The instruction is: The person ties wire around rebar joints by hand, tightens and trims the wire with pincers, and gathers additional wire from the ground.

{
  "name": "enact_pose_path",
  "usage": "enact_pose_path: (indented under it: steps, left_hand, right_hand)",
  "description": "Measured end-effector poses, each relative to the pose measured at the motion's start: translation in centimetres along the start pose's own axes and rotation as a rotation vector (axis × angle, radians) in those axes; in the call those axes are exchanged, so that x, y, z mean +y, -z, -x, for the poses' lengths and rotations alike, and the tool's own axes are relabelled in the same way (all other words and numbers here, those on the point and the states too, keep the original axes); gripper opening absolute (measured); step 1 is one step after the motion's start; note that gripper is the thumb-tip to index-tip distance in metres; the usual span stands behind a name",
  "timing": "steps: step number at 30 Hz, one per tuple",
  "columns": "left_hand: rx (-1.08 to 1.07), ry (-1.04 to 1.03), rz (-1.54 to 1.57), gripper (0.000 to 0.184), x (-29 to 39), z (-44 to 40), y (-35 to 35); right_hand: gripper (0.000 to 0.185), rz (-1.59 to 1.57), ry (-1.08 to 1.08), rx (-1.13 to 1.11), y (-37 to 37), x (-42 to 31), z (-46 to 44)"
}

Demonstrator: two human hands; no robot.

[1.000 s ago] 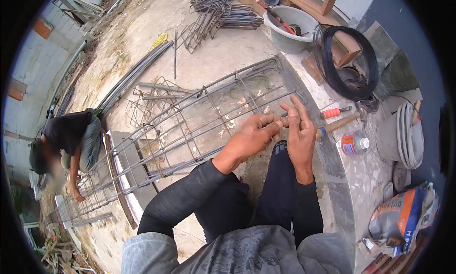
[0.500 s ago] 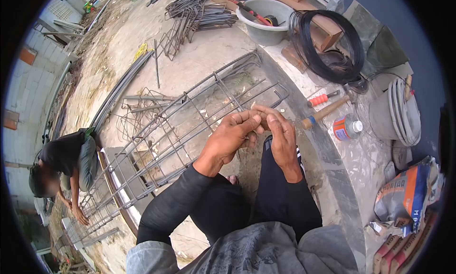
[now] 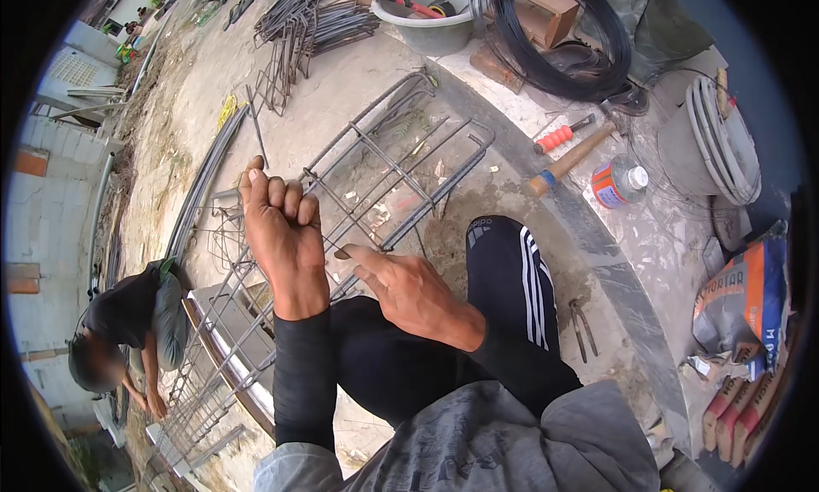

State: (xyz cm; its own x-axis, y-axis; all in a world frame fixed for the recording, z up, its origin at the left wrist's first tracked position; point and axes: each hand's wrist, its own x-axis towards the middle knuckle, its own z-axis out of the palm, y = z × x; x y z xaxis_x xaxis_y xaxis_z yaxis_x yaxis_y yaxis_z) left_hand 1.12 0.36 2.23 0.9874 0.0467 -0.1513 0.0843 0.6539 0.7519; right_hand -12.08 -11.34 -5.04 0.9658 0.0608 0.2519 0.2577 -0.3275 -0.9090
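My left hand (image 3: 286,236) is raised over the rebar cage (image 3: 358,211), palm towards me. Its fingers are curled and the thumb is pressed to the index finger; anything thin held there cannot be made out. Lower and to the right, my right hand (image 3: 418,296) reaches leftward above my bent knee, back up. Its index finger and thumb stretch out slightly apart near the cage's bars, with nothing visible between them. The cage runs diagonally from the upper middle down to the left. A pair of pincers (image 3: 583,330) lies on the ground right of my leg.
A co-worker (image 3: 128,330) crouches at the cage's far left end. To the right are a hammer (image 3: 572,159), a bottle (image 3: 618,182), a black wire coil (image 3: 512,31) and a mortar bag (image 3: 742,296). Bent stirrups (image 3: 299,31) lie beside a grey basin (image 3: 426,31).
My hands, together over the cage's near end before, have separated. The left moved left and turned palm up; the right moved down and left. My view shifted, bringing the pincers into fuller view.
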Motion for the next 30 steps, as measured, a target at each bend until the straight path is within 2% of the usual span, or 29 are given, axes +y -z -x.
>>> enact_pose_path:
  steps: [3,6,7,10,13,14,16,20,21,24,25,28,29,30]
  left_hand:
    - [-0.116,-0.046,0.132,0.017,4.8,-3.5,2.3]
    - [-0.172,-0.025,0.17,0.016,8.8,-4.8,2.8]
    - [-0.188,-0.02,0.162,0.016,8.9,-4.3,2.3]
    - [-0.232,-0.078,0.143,0.017,9.2,-4.1,2.2]
    - [-0.271,-0.172,0.191,0.018,12.0,-5.6,4.0]
    - [-0.247,-0.168,0.205,0.018,13.0,-5.6,4.2]
    - [-0.342,-0.164,0.214,0.018,12.7,-5.5,4.3]
    - [-0.361,-0.225,0.223,0.018,11.6,-6.1,3.7]
    - [-0.357,-0.233,0.226,0.018,11.4,-6.3,3.6]
    - [-0.413,-0.11,0.274,0.017,9.6,-7.0,3.3]
    - [-0.434,-0.081,0.292,0.017,8.8,-7.1,3.1]
    - [-0.351,-0.056,0.325,0.015,6.4,-7.0,1.6]
    - [-0.324,-0.034,0.359,0.014,5.3,-7.0,0.7]
    - [-0.295,-0.052,0.329,0.015,3.8,-6.6,-0.6]
  right_hand:
    - [0.046,0.11,0.002,-0.165,3.5,-1.1,0.5]
    - [0.047,0.074,0.104,-0.063,4.8,0.6,2.2]
    - [0.047,0.096,0.013,-0.099,5.0,0.2,2.6]
    - [0.042,0.134,-0.043,-0.25,5.7,-0.5,3.1]
    - [0.025,0.381,0.008,-0.219,8.6,1.8,3.9]
    - [0.021,0.26,-0.032,-0.16,8.4,2.3,4.4]
    - [0.015,0.016,-0.108,-0.048,7.6,2.6,5.9]
    - [0.021,-0.226,-0.222,-0.328,8.3,1.0,6.6]
    - [0.023,-0.25,-0.224,-0.209,8.3,1.1,7.0]
    - [0.03,-0.025,-0.201,-0.054,9.2,2.2,8.6]
    - [0.036,0.094,-0.151,0.064,9.0,2.0,8.8]
    - [0.038,0.089,-0.208,-0.003,10.7,2.3,8.8]
    - [0.038,0.138,-0.237,-0.108,11.8,3.1,9.0]
    - [0.037,0.19,-0.169,-0.135,13.2,2.8,8.3]
